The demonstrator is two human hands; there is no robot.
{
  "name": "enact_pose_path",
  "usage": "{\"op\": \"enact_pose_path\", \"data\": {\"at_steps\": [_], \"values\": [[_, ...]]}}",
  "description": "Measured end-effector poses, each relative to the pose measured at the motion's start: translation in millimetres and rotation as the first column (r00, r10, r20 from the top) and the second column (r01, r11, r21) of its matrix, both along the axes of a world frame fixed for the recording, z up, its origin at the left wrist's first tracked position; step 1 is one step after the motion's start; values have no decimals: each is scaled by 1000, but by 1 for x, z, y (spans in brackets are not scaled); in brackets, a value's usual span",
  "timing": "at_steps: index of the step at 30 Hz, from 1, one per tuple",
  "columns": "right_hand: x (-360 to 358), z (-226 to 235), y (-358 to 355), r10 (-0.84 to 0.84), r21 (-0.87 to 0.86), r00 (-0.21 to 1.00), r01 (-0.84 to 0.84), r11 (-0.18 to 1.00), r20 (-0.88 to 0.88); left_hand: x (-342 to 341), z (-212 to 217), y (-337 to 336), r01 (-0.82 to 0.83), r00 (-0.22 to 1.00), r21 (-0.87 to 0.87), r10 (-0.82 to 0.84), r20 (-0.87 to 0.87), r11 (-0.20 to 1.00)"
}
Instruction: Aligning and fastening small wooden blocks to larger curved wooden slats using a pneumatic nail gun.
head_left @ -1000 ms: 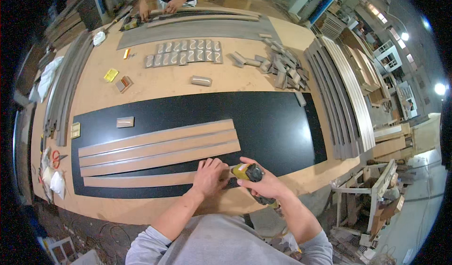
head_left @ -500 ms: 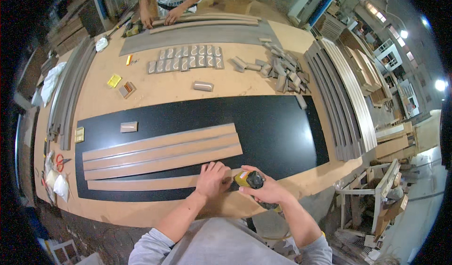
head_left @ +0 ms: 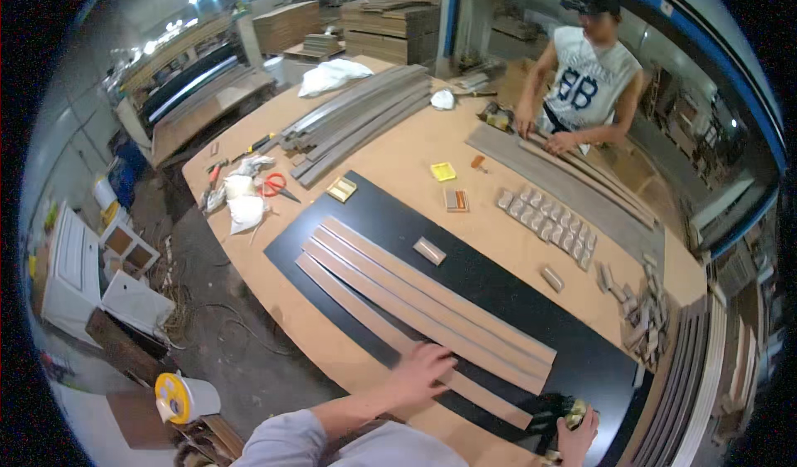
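My left hand [head_left: 422,373] is over the nearest wood strip [head_left: 365,309], its fingers apart and a little blurred; whether they touch it I cannot tell. My right hand [head_left: 579,440] grips a yellow-and-black power tool [head_left: 573,413] low at the right, beyond that strip's right end. The tool's exact kind is hard to make out. Several more tan strips with grey edges [head_left: 432,305] lie side by side just beyond, all on a glossy black panel [head_left: 602,376]. A small grey-brown block [head_left: 429,250] rests on the panel behind them.
Across the table [head_left: 398,151] a co-worker [head_left: 581,85] handles long strips. Rows of small blocks [head_left: 545,224] and a loose block pile [head_left: 647,313] lie on the right. Red scissors [head_left: 276,186], white bags [head_left: 245,205] and stacked grey strips [head_left: 365,118] occupy the left. A bucket [head_left: 188,398] stands on the floor.
The view has swung left. My right hand has carried the power tool away from the near strip, toward the panel's right side. My left hand's fingers have spread over the strip.
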State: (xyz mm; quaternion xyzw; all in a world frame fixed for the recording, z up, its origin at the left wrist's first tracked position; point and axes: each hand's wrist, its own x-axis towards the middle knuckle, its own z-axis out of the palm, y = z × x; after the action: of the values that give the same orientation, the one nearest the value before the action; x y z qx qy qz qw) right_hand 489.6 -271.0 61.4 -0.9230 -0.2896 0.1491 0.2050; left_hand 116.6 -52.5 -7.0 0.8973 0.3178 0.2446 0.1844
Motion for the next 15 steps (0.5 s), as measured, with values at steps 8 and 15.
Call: {"op": "enact_pose_path", "data": {"at_steps": [8,15], "values": [[-58,-53,41,362,161,932,-361,919,24,-58,1,28,-618,784,-23,618,53,786],[-75,-43,126,391,152,827,-482,863,404,-54,-12,17,-610,785,-12,607,121,792]]}}
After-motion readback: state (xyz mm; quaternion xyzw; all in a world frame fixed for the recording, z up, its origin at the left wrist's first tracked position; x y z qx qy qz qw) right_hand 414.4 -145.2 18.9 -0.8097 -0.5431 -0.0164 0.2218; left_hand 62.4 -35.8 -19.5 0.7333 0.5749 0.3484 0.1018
